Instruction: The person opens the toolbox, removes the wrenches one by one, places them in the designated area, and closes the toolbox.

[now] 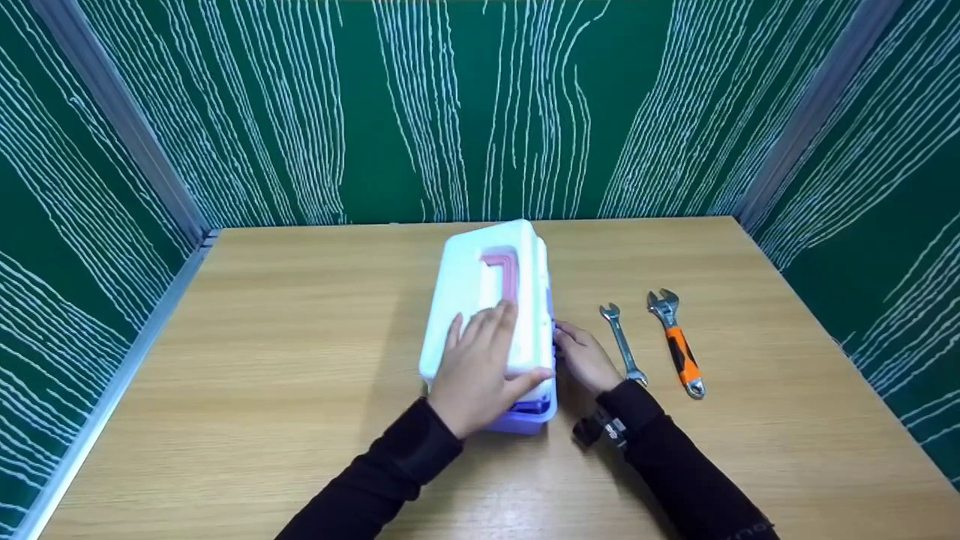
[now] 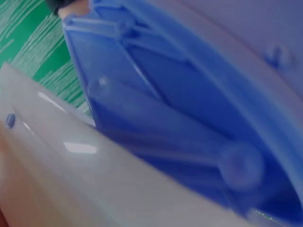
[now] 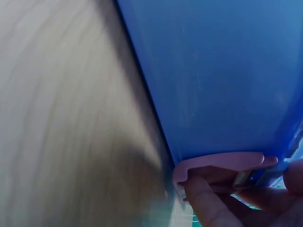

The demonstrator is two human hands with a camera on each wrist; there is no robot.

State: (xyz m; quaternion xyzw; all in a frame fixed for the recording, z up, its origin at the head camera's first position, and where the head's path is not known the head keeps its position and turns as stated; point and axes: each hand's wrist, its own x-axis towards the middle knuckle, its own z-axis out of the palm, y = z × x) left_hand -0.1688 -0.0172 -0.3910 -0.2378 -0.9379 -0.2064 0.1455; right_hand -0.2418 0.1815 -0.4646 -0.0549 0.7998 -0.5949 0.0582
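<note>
A toolbox with a white lid (image 1: 465,277) and a blue-purple base (image 1: 517,424) stands at the middle of the table. A pink carry handle (image 1: 511,277) is recessed in the lid. My left hand (image 1: 480,367) rests on the lid's near part, fingers extended and thumb over the right edge. In the left wrist view, a gap shows between the white lid (image 2: 80,156) and the blue inner part (image 2: 156,104). On the box's right side, my right hand (image 1: 589,360) holds a pink latch (image 3: 222,160), with fingertips curled under it in the right wrist view.
An open-ended wrench (image 1: 620,337) lies on the wooden table (image 1: 300,337) just right of my right hand. Farther right is an adjustable wrench (image 1: 679,345) with an orange and black handle. Green panels with white lines (image 1: 360,112) enclose the table's back and sides.
</note>
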